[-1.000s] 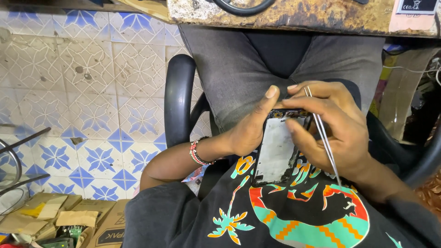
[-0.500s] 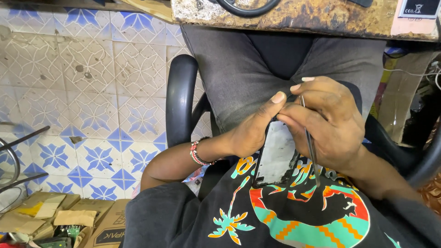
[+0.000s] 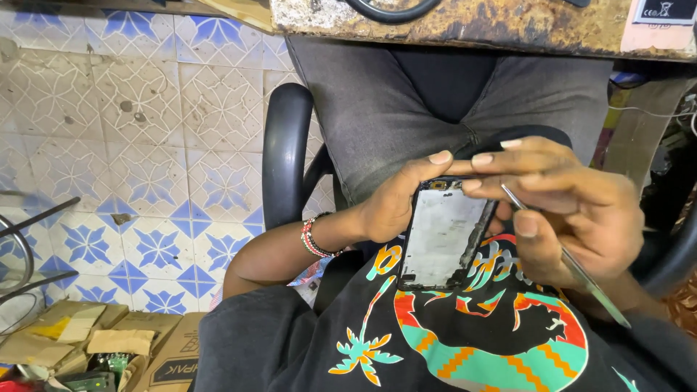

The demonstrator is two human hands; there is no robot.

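An opened phone frame point(image 3: 443, 236), black-rimmed with a pale metal inner plate, is held upright over my lap. My left hand point(image 3: 396, 199) grips its left edge, the thumb lying along the top. My right hand point(image 3: 563, 207) touches the frame's top right corner with its fingertips and also holds thin metal tweezers point(image 3: 566, 265), which slant down to the lower right. My wrist bears a beaded bracelet point(image 3: 314, 236).
A black office chair's armrest point(image 3: 285, 149) curves at my left. A worn wooden workbench edge point(image 3: 465, 25) runs along the top. Cardboard boxes with circuit boards point(image 3: 87, 348) lie at the lower left on the blue-and-white tiled floor point(image 3: 123, 138).
The phone frame has tilted so its inner plate shows more fully. My right hand has shifted right and up to the top corner, with the tweezers now slanting away from the frame.
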